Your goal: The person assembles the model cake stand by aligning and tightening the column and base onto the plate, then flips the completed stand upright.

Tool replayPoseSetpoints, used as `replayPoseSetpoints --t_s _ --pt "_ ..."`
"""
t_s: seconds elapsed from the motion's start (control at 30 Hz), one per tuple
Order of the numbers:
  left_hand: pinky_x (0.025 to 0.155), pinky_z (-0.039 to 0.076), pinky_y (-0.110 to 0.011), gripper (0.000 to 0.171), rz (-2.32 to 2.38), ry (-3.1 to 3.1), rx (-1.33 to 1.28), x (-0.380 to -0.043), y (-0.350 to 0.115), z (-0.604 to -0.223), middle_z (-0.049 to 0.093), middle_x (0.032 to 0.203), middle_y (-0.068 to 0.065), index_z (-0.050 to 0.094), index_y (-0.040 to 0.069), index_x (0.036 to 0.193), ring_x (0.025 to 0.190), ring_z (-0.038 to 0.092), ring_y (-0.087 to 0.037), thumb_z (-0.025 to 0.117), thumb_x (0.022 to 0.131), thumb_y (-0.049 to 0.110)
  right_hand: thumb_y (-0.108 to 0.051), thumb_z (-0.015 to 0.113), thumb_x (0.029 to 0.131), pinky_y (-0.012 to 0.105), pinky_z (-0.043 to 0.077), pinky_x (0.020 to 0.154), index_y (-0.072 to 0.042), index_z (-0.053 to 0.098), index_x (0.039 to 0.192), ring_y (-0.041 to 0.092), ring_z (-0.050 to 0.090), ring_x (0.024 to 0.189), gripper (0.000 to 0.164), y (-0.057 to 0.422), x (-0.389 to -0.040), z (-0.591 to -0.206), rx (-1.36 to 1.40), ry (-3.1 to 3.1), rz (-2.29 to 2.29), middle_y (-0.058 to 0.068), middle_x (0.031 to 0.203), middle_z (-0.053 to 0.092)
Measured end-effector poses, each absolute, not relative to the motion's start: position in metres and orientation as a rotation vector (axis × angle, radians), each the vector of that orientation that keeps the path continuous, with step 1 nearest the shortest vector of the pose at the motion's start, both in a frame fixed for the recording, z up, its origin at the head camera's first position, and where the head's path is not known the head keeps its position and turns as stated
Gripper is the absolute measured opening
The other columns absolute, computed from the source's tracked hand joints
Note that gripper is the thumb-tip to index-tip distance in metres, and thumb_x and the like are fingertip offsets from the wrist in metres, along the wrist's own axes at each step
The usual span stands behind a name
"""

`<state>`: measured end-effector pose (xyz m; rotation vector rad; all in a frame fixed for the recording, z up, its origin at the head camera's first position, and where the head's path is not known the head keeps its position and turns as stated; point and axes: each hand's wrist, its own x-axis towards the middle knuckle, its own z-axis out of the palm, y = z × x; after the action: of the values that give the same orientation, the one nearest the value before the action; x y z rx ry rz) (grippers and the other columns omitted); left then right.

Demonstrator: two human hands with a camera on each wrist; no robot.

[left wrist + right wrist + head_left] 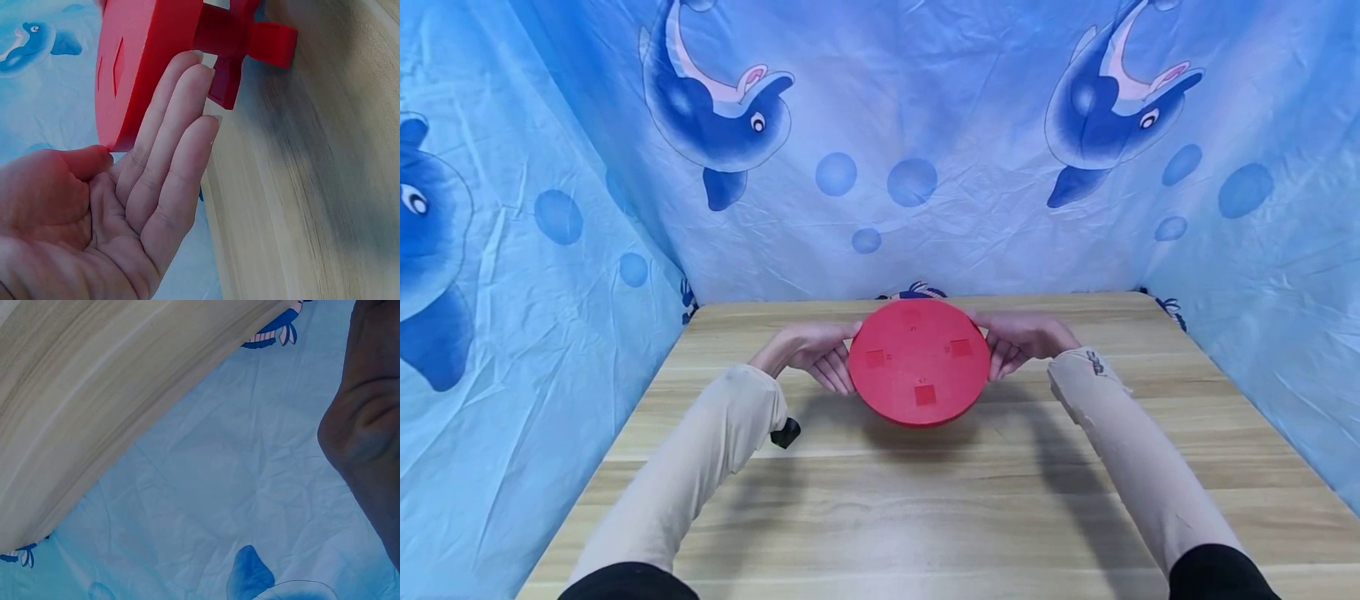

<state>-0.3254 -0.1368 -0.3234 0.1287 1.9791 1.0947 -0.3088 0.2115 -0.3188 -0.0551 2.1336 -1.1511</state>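
A red round stand [919, 362] has a flat disc top with several small square recesses and is held tilted toward me over the table. In the left wrist view, a short stem and splayed foot [273, 45] show under the disc. My left hand [820, 350] holds the disc's left edge, its thumb at the rim and its fairly straight fingers [181, 147] along the underside. At the opposite edge my right hand [1022, 337] grips the rim, thumb on top and fingers below. Only a dark part of the right hand [369, 419] enters the right wrist view.
The wood-grain table [895, 517] spreads beneath both arms. Blue cloth with printed dolphins [880, 125] hangs behind the table and on both sides. A small black block [786, 433] sits against the left sleeve's cuff [760, 400].
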Motion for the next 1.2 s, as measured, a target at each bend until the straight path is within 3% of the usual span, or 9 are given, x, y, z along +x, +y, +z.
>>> replayPoseSetpoints --t_s 0.3,0.53,0.67,0.87,1.2 --pt "0.075 0.063 -0.035 0.077 1.107 2.029 0.122 -0.326 -0.132 -0.331 0.075 0.077 -0.014 0.072 -0.002 0.086 0.07 0.076 -0.022 0.024 0.112 0.052 -0.061 0.038 0.107 0.028 0.061 0.068 0.002 0.076 0.09 0.017 0.072 0.064 0.075 0.216 -0.312 -0.332 -0.037 2.144 -1.187 0.015 0.076 0.074" --pt "0.07 0.061 -0.031 0.066 1.13 2.072 0.128 -0.328 -0.131 -0.332 0.073 0.071 -0.009 0.068 0.001 0.087 0.063 0.072 -0.017 0.028 0.113 0.046 -0.048 0.033 0.112 0.03 0.061 0.072 -0.001 0.072 0.085 0.017 0.073 0.068 0.067 0.22 -0.312 -0.344 -0.056 2.129 -1.234 0.011 0.074 0.073" --pt "0.074 0.061 -0.033 0.064 1.143 2.077 0.116 -0.328 -0.132 -0.333 0.072 0.07 -0.008 0.066 0.002 0.087 0.063 0.071 -0.016 0.028 0.113 0.046 -0.048 0.035 0.112 0.032 0.061 0.074 -0.002 0.072 0.083 0.018 0.074 0.069 0.066 0.221 -0.311 -0.348 -0.063 2.142 -1.247 0.011 0.075 0.073" --pt "0.066 0.06 -0.029 0.066 1.156 2.07 0.109 -0.328 -0.132 -0.335 0.071 0.07 -0.008 0.066 0.001 0.084 0.062 0.071 -0.016 0.028 0.113 0.047 -0.049 0.035 0.111 0.032 0.061 0.073 -0.004 0.072 0.081 0.017 0.073 0.067 0.065 0.221 -0.31 -0.348 -0.072 2.15 -1.257 0.011 0.074 0.073" --pt "0.066 0.06 -0.03 0.069 1.165 2.048 0.118 -0.326 -0.134 -0.335 0.071 0.069 -0.008 0.067 0.001 0.083 0.061 0.071 -0.016 0.027 0.112 0.049 -0.049 0.034 0.112 0.032 0.061 0.074 -0.005 0.071 0.082 0.016 0.072 0.067 0.065 0.22 -0.31 -0.348 -0.081 2.152 -1.261 0.009 0.073 0.073"
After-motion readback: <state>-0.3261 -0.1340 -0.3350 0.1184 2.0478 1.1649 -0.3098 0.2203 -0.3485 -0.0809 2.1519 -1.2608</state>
